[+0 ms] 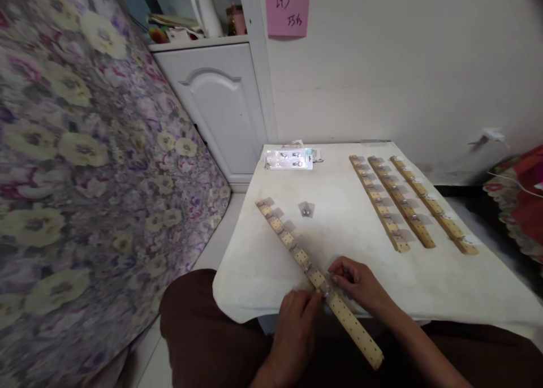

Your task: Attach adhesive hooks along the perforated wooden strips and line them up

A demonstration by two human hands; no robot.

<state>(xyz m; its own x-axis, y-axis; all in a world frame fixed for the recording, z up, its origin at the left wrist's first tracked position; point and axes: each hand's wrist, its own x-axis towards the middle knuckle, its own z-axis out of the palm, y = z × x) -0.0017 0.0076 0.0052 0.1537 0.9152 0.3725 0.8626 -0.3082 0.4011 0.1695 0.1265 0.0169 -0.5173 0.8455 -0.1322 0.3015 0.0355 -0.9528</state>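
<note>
- Wooden strip (353,323) slants partly off the tabletop (240,275).
- My left grip (294,324), partly curled, touches it.
- My right grip (360,283) curls loosely beside it; whether either holds anything, I cannot tell.

The metal pieces (307,268) on the near wooden strip (353,327) are too small to make out. Whether the right hand (360,280) pinches anything is hidden by its fingers (343,262). The picture's edges cut off the pink note (287,9), flowered curtain (55,150) and red cloth (528,187).
</note>
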